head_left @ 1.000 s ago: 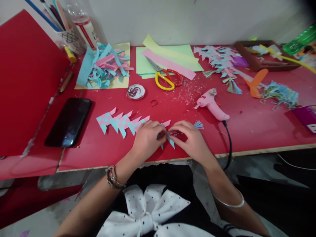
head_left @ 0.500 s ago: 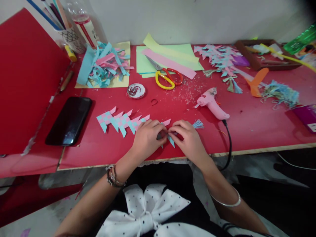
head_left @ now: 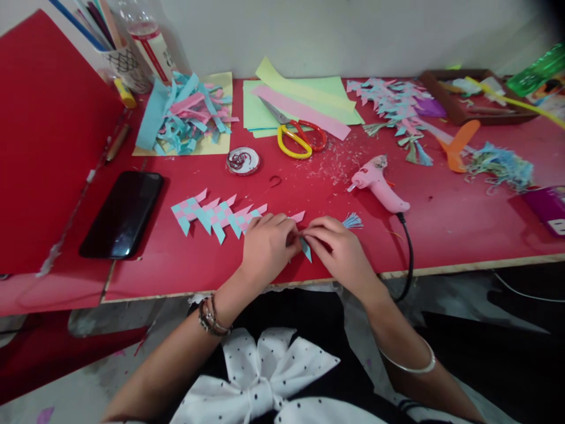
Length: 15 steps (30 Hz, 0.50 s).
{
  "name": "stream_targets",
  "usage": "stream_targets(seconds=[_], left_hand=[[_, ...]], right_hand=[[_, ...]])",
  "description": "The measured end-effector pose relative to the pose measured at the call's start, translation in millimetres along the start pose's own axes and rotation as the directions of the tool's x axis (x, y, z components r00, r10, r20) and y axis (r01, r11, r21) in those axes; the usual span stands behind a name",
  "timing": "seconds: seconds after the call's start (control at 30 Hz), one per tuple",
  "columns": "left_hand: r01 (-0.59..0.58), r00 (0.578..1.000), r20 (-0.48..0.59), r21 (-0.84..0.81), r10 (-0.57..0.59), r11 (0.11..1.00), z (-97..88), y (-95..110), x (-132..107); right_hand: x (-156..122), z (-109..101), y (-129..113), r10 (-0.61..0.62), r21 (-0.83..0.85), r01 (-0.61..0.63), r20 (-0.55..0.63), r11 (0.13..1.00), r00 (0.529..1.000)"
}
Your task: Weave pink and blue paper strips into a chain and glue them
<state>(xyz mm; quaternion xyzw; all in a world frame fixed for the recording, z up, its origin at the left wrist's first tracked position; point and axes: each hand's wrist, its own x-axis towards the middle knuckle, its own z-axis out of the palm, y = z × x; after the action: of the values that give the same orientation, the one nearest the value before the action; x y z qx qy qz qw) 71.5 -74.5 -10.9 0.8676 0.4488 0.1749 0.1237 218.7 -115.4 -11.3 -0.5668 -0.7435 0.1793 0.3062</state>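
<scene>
Pink-and-blue zigzag woven-paper strip (head_left: 220, 216) lies beneath and leftward of the left hand (head_left: 269, 243), whose pinched fingers seem to grip it. Thumb and forefinger of the right hand (head_left: 339, 248) meet beside them, their hold hidden. Delicate end-work seems in hand, calling for steady fingertips next. Well beyond the left fingers, the red-and-white label (head_left: 154, 52) on a clear plastic bottle (head_left: 133, 13) is unreadable.

A black phone (head_left: 122, 215) lay dark screen up on the left part of the red surface (head_left: 477, 229), near a large red panel (head_left: 53, 147). Farther back, close to the pale wall (head_left: 309, 35), a patterned cup (head_left: 130, 69) of pens and sticks stood just beside a clear bottle (head_left: 152, 50) with a red-and-white label. Toward the right were a brown tray (head_left: 481, 117) of small odds and ends, a tilted green bottle (head_left: 536, 72) and a purple box (head_left: 547, 207).
</scene>
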Motion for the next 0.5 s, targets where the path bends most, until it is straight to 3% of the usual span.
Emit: stream_targets(seconds=[0.27, 0.5], left_hand=[[-0.015, 1.000, 0.003, -0.023, 0.015, 1.000, -0.8, -0.7, 1.2], [-0.018, 1.000, 0.009, -0.007, 0.018, 1.000, 0.4, -1.2, 1.1]], right_hand=[[-2.9, -4.1, 0.5, 0.045, 0.113, -0.039, -0.053, 0.993, 0.998], [-6.1, 0.7, 3.4, -0.055, -0.006, 0.055, -0.010, 0.998, 0.998]])
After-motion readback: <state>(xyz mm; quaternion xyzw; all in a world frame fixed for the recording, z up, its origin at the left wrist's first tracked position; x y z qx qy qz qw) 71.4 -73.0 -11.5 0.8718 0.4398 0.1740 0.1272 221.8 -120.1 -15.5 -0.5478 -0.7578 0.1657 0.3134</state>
